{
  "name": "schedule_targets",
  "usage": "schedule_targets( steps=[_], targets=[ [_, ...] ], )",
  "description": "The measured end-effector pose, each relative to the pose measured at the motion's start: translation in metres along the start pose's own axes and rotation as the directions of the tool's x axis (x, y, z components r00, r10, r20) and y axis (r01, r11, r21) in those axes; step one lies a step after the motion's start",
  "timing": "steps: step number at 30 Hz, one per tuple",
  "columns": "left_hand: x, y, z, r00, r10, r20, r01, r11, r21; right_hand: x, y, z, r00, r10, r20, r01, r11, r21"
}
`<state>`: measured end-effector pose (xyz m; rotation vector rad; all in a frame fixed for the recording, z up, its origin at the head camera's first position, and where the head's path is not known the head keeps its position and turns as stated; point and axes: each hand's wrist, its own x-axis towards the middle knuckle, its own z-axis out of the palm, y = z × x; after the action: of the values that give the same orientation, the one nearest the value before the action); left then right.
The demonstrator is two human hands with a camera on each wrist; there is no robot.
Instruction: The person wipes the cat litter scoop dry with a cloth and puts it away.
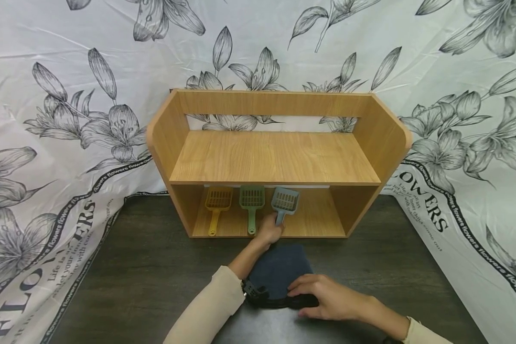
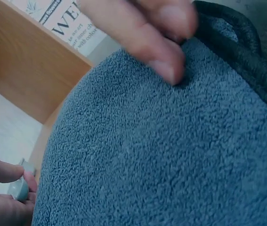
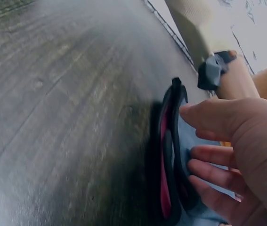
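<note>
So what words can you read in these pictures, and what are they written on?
"OWERS": cut-off big letters on the flowered cloth, right of the wooden shelf.
"ERS" and "ELO": partial big letters on the cloth's left side.
"flowers flowers": repeating on its black border.
"Life is not...": small print, rest too small.
"WE": left wrist view, blurred.

A blue-grey plastic slotted scoop lay flat on the lower shelf of the wooden rack, its perforated head toward the back and its handle pointing forward, just right of a green scoop. The end of that handle sat between curled fingers; in the left wrist view only a small grey-blue tip showed, probably the handle's end. A dark blue fleecy fabric pouch with a black rim lay flat on the dark surface just in front of the rack, its opening at the near edge, showing pink inside.
</note>
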<state>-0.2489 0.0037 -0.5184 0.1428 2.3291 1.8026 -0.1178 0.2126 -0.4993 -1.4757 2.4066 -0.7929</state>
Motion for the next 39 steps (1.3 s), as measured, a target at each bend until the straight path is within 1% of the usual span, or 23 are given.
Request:
schedule_targets(
  steps=[4,7,9,13,16,20,22,24,26,27,29,32,34,35,37,39],
  targets=[
    [-0.001,0.001,0.004,1.0,0.003,-0.024,-0.002,0.999,0.038,-0.003,0.006,-0.003,0.999,-0.005,-0.038,0.006,1.0,0.017],
    [-0.002,0.004,0.007,0.999,0.008,-0.033,-0.006,0.999,0.049,-0.005,0.011,-0.006,0.998,0.005,-0.06,-0.002,0.999,0.053],
    [-0.004,0.006,0.01,0.999,0.014,-0.034,-0.013,0.999,0.039,-0.006,0.015,-0.008,0.997,0.021,-0.073,-0.014,0.996,0.091],
    [-0.005,0.009,0.015,0.998,0.049,-0.038,-0.048,0.999,0.022,-0.008,0.023,-0.012,0.993,0.068,-0.097,-0.05,0.982,0.182],
    [-0.004,0.009,0.018,0.998,0.059,-0.035,-0.058,0.998,0.017,-0.011,0.029,-0.015,0.988,0.091,-0.124,-0.069,0.982,0.175],
    [-0.003,0.008,0.019,0.998,0.052,-0.044,-0.053,0.999,-0.005,-0.014,0.035,-0.018,0.983,0.082,-0.167,-0.064,0.992,0.106],
    [-0.003,0.008,0.016,0.998,0.054,-0.044,-0.053,0.998,0.013,-0.016,0.037,-0.02,0.98,0.068,-0.185,-0.053,0.995,0.084],
    [-0.004,0.008,0.012,0.997,0.065,-0.032,-0.063,0.996,0.07,-0.018,0.039,-0.021,0.978,0.065,-0.198,-0.053,0.996,0.067],
    [-0.008,0.01,0.006,0.997,0.08,-0.018,-0.076,0.984,0.162,-0.023,0.04,-0.023,0.975,0.068,-0.211,-0.06,0.997,0.045],
    [-0.01,0.011,0.003,0.996,0.09,-0.007,-0.086,0.974,0.21,-0.025,0.041,-0.025,0.973,0.075,-0.218,-0.068,0.997,0.038],
    [-0.016,0.015,-0.003,0.994,0.108,0.018,-0.109,0.954,0.278,-0.031,0.042,-0.028,0.969,0.092,-0.231,-0.093,0.996,0.008],
    [-0.03,0.023,-0.016,0.992,0.117,0.047,-0.126,0.941,0.314,-0.04,0.044,-0.033,0.961,0.124,-0.248,-0.136,0.99,-0.034],
    [-0.041,0.027,-0.027,0.99,0.132,0.055,-0.143,0.931,0.336,-0.047,0.046,-0.037,0.954,0.145,-0.262,-0.171,0.982,-0.078],
    [-0.047,0.028,-0.032,0.988,0.147,0.053,-0.156,0.921,0.357,-0.05,0.047,-0.039,0.95,0.157,-0.269,-0.19,0.977,-0.1],
    [-0.058,0.027,-0.044,0.982,0.184,0.045,-0.186,0.89,0.416,-0.057,0.05,-0.042,0.94,0.177,-0.291,-0.227,0.962,-0.15],
    [-0.067,0.021,-0.058,0.97,0.242,0.02,-0.221,0.844,0.488,-0.063,0.053,-0.045,0.929,0.192,-0.316,-0.263,0.944,-0.2]
  ],
)
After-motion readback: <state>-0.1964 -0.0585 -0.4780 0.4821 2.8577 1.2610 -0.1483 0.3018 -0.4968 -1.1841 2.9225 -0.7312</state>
